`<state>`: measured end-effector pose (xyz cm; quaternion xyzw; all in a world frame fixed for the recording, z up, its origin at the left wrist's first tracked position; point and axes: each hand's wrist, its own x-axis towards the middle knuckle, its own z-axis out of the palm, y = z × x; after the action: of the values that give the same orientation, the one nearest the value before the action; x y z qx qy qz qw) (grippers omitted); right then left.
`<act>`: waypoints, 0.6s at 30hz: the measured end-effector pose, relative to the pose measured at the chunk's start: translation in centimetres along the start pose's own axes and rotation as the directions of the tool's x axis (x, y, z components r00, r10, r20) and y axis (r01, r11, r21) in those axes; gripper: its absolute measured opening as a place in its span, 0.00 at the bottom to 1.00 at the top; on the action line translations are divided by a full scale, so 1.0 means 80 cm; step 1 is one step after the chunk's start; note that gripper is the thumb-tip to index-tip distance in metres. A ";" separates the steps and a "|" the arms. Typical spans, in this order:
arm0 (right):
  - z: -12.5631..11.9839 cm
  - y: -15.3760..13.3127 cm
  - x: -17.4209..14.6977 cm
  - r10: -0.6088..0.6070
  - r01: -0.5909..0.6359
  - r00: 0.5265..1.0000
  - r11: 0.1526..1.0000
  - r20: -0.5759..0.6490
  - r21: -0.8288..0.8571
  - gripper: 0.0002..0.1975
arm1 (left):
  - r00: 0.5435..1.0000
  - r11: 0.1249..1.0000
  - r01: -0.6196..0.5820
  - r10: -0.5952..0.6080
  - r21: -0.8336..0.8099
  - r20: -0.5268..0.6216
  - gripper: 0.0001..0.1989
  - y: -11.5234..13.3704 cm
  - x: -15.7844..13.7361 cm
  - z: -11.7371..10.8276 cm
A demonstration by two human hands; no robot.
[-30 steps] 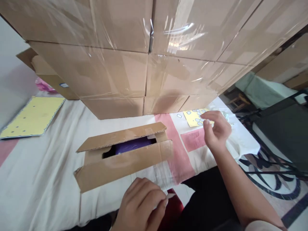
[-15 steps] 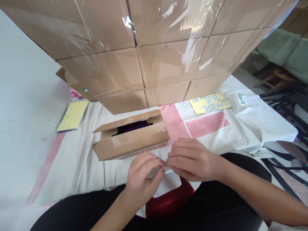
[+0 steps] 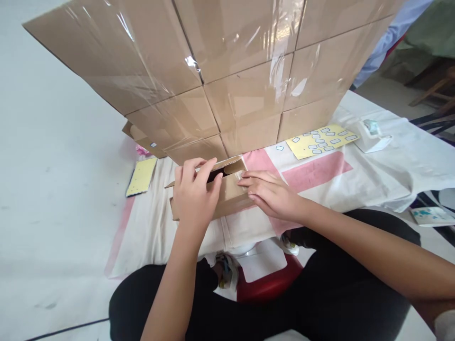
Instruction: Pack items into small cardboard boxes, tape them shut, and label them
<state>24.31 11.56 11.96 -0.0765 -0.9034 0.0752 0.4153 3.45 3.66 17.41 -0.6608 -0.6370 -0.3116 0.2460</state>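
A long cardboard box (image 3: 227, 196) lies on the cloth-covered table with its top partly raised and a dark gap inside. My left hand (image 3: 195, 187) grips the box's left part from above, fingers bent over the top and thumb on the near side of the gap. My right hand (image 3: 272, 195) rests at the box's right end, fingers stretched out and fingertips on the cardboard near a shiny clear patch. Whether anything small lies under those fingertips is hidden.
A tall stack of taped cardboard boxes (image 3: 249, 99) stands behind. To the right are a yellow card (image 3: 304, 149) with several small labels and a white dispenser-like object (image 3: 371, 135). Another yellow card (image 3: 141, 177) lies at left. A red stool (image 3: 272, 286) is below the table edge.
Both hands, earlier pinched together in front of the box, have moved forward and apart onto it. The raised top now sits lower. The whole view has shifted.
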 end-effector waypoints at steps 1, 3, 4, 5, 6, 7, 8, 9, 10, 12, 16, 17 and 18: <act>0.001 0.001 -0.002 -0.008 0.008 1.000 1.000 0.000 0.017 0.06 | 1.000 1.000 -0.006 0.006 -0.006 -0.016 0.14 0.001 -0.001 0.003; 0.002 0.001 -0.006 -0.015 0.015 1.000 0.999 0.005 0.039 0.07 | 0.998 1.000 -0.013 0.011 -0.025 -0.062 0.13 0.005 -0.005 0.008; 0.002 0.001 -0.007 -0.013 0.012 1.000 0.999 0.007 0.043 0.07 | 0.997 0.999 -0.019 0.017 -0.031 -0.078 0.11 0.006 -0.007 0.010; 0.002 0.001 -0.007 -0.009 0.009 1.000 0.999 0.007 0.043 0.07 | 0.996 0.999 -0.024 0.021 -0.036 -0.086 0.09 0.008 -0.008 0.011; 0.002 0.001 -0.008 -0.005 0.004 1.000 0.999 0.006 0.039 0.07 | 0.996 0.999 -0.026 0.022 -0.041 -0.083 0.06 0.009 -0.010 0.012; 0.002 0.001 -0.007 -0.003 0.003 1.000 0.999 0.002 0.035 0.08 | 0.998 0.999 -0.026 0.023 -0.044 -0.066 0.05 0.011 -0.011 0.013; 0.001 0.001 -0.007 -0.002 0.002 1.000 1.000 0.001 0.029 0.08 | 0.999 0.999 -0.029 0.028 -0.044 -0.038 0.05 0.012 -0.013 0.015; 0.001 0.001 -0.007 -0.002 0.002 1.000 1.000 0.003 0.021 0.08 | 0.999 0.999 -0.036 0.036 -0.041 -0.005 0.05 0.014 -0.014 0.015; 0.001 0.002 -0.006 0.001 -0.001 1.000 1.000 0.009 0.011 0.08 | 0.998 0.998 -0.047 0.048 -0.034 0.031 0.05 0.015 -0.015 0.016; 0.000 0.003 -0.006 0.012 -0.012 1.000 1.000 0.023 -0.006 0.08 | 0.992 0.997 -0.077 0.077 -0.008 0.101 0.05 0.018 -0.016 0.016; -0.003 0.002 -0.007 0.036 -0.035 0.998 0.999 0.053 -0.012 0.10 | 0.974 0.992 -0.127 0.122 0.013 0.190 0.06 0.023 -0.016 0.008; -0.004 0.002 -0.008 0.040 -0.040 0.997 0.999 0.062 -0.007 0.10 | 0.968 0.990 -0.142 0.138 0.003 0.211 0.06 0.023 -0.016 0.005; -0.005 0.001 -0.009 0.044 -0.044 0.996 0.999 0.072 0.000 0.10 | 0.961 0.988 -0.154 0.152 -0.010 0.233 0.07 0.023 -0.016 0.003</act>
<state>25.08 11.53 11.70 -0.0933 -0.9157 0.0875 0.3809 5.29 2.85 16.42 -0.7390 -0.6097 -0.2094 0.1956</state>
